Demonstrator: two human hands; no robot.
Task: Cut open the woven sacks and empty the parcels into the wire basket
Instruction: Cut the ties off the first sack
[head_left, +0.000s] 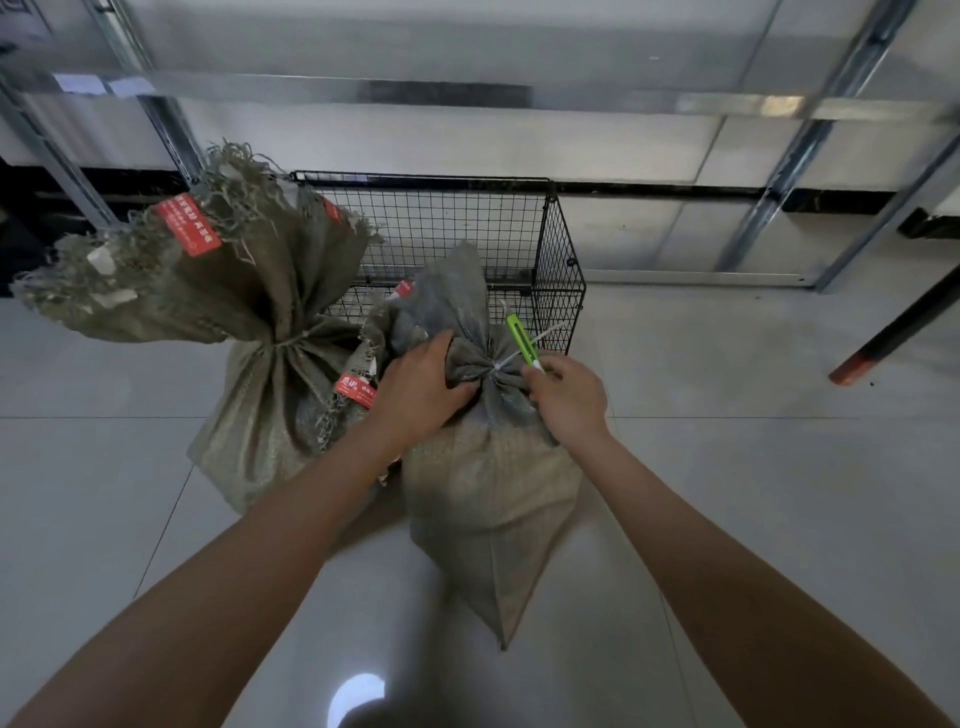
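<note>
The wire basket (467, 228) stands on the floor with no parcels visible inside. The bigger sack (270, 395) beside it is tied shut. The near sack (488, 483), just in front, is tied too. The left hand (421, 384) grips its bunched neck, and the right hand (569, 397) holds a green knife (522, 340) at the white tie (498, 366). By my judgement, nearly everything remains.

Pale glossy floor tiles (753, 493) with thin grout lines, a round glare (358, 696) near the bottom edge, white wall (623, 140) over black skirting (675, 189), grey metal rack (332, 88) overhead, dark red-footed pole (893, 332) slanting at right
</note>
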